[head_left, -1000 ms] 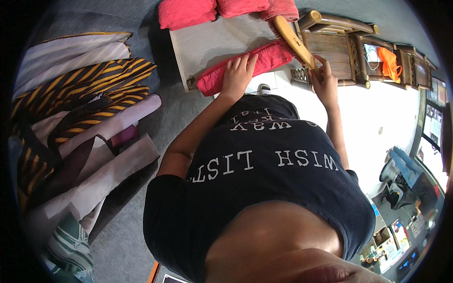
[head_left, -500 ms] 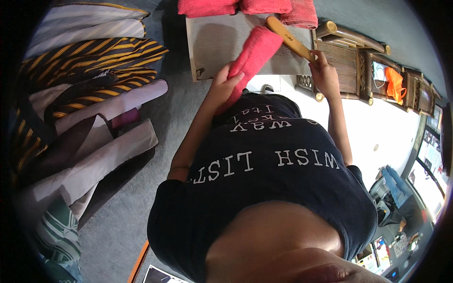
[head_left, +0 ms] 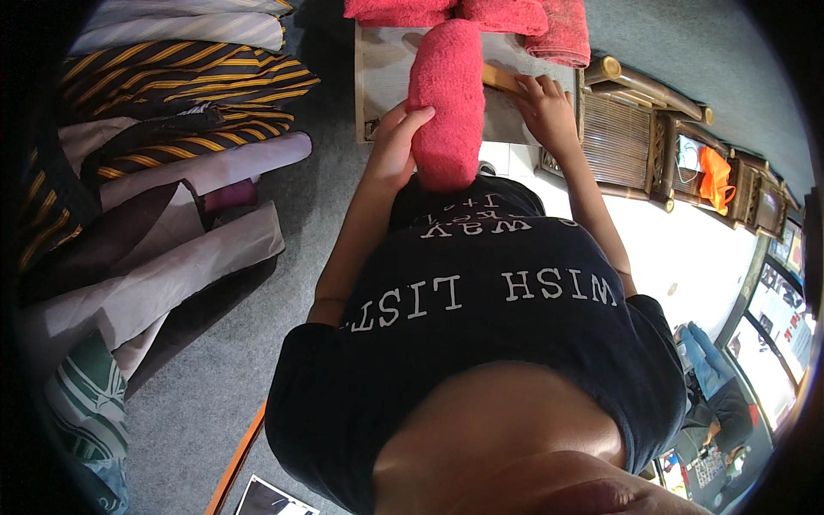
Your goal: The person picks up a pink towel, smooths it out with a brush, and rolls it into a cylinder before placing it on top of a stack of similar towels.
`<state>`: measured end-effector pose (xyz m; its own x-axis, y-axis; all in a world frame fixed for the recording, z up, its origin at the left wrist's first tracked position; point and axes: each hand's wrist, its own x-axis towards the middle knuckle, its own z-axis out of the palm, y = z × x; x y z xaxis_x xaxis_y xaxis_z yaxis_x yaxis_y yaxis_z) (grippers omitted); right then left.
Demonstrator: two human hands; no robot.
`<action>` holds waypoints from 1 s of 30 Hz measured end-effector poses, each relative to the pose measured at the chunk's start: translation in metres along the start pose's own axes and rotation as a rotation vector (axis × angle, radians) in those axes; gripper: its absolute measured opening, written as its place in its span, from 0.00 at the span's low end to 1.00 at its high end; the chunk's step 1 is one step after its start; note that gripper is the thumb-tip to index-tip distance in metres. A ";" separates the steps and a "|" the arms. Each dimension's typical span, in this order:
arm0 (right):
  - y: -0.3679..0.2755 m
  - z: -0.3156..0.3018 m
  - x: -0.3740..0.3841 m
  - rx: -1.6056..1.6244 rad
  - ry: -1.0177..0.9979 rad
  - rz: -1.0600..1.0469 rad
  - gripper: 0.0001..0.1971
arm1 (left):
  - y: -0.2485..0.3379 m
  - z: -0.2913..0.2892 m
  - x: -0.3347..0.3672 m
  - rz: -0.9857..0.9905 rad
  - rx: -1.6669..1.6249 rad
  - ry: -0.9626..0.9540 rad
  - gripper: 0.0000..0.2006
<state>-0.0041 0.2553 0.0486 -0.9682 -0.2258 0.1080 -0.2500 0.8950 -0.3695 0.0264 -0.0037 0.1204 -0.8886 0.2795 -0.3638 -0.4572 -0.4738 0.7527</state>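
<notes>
A folded pinkish-red towel [head_left: 446,103] stands lengthwise in front of my body, thick and fluffy. My left hand [head_left: 396,142] is closed on its left side, thumb lying across the front. My right hand [head_left: 548,113] grips a flat, light-brown wooden stick [head_left: 500,79] by its near end. The far end of the stick passes behind the towel and is hidden, so I cannot tell whether the two touch. Both are held over a grey-topped table [head_left: 382,64].
Several folded red towels [head_left: 399,10] line the table's far edge. Rolled and striped fabrics [head_left: 184,81] fill the left side. Bamboo furniture [head_left: 622,129] stands at right, with an orange bag [head_left: 715,180] beyond. Another person [head_left: 721,399] is at the lower right.
My left hand has turned the towel from a slant to nearly upright and moved it across the stick. My right hand has shifted left, and the stick's far end has gone behind the towel.
</notes>
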 end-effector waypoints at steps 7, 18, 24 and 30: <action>-0.036 -0.051 0.010 0.846 -0.133 0.125 0.21 | 0.006 0.020 -0.003 0.126 0.170 -0.023 0.18; -0.086 -0.086 0.004 1.458 -0.060 0.048 0.23 | 0.015 0.030 0.001 0.616 0.795 -0.070 0.18; -0.093 -0.111 0.006 1.303 0.203 -0.096 0.21 | 0.038 -0.003 -0.019 -0.183 -0.019 -0.089 0.22; -0.100 -0.112 0.017 1.053 0.166 -0.644 0.16 | -0.003 0.017 -0.006 -0.341 -0.303 -0.193 0.31</action>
<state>0.0058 0.2055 0.1906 -0.6713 -0.3888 0.6310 -0.6416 -0.1215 -0.7574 0.0337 0.0106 0.1294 -0.6763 0.5966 -0.4320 -0.7365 -0.5419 0.4048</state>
